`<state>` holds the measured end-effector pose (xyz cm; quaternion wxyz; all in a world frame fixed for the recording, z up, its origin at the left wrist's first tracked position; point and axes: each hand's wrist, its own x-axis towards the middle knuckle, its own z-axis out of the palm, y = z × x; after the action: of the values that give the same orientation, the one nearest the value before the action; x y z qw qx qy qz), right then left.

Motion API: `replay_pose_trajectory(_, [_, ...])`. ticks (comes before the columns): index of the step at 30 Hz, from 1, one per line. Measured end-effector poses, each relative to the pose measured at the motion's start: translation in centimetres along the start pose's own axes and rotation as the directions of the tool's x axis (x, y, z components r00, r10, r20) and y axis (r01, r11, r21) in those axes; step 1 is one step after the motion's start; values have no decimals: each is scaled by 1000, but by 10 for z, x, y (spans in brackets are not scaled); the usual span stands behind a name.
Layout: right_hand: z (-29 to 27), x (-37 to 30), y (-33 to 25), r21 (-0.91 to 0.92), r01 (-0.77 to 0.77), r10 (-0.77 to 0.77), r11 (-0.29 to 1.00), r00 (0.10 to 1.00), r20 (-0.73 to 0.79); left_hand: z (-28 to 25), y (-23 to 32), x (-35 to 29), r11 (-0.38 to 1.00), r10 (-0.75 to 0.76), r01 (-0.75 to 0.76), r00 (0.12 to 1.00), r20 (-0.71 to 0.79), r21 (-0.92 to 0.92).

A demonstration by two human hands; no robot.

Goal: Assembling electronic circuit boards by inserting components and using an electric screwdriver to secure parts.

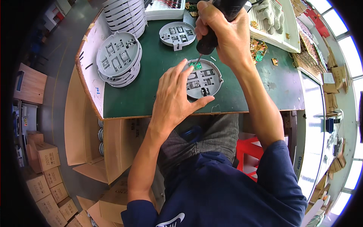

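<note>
My right hand [227, 34] is wrapped round a black electric screwdriver [207, 43], its bit pointing down. The bit's tip meets a small green circuit board [196, 66] at the far left of a round grey plastic housing [213, 77]. Over the near-left side of that housing lies my left hand [172, 89], thumb along the near rim and fingers reaching toward the board; it steadies the housing against the table. Another grey housing [177, 34] rests flat beyond it, and a short stack of similar housings [118, 55] stands to the left.
A tall stack of grey rings [124, 17] rises at the back left beside the white side board [90, 64]. Loose small circuit boards [258, 49] lie right of my right hand. White gloves [270, 17] sit in a tray [289, 41]. An open carton [117, 147] stands below the table.
</note>
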<state>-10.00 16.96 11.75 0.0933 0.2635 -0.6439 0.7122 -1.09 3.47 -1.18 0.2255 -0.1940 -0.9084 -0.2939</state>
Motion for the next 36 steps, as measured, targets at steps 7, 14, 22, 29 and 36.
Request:
replay_pose_trajectory(7, [-3, -1, 9, 14, 8, -8, 1000, 1000, 24, -1, 2, -1, 1000, -22, 22, 1000, -2, -20])
replay_pose_trajectory(14, [-4, 1, 10, 0, -2, 2, 1000, 997, 73, 0, 2, -1, 1000, -23, 23, 1000, -5, -18])
replay_pose_trajectory(22, [-5, 0, 14, 36, -87, 81, 996, 989, 127, 2, 0, -1, 1000, -8, 8, 1000, -20, -15])
replay_pose_trajectory(29, [-2, 1, 14, -32, -64, 68, 997, 992, 108, 0, 3, 1, 1000, -12, 12, 1000, -8, 1])
replay_pose_trajectory(36, [-19, 10, 18, -72, -122, 132, 990, 980, 148, -16, -10, 14, 993, -30, 30, 1000, 1, -117])
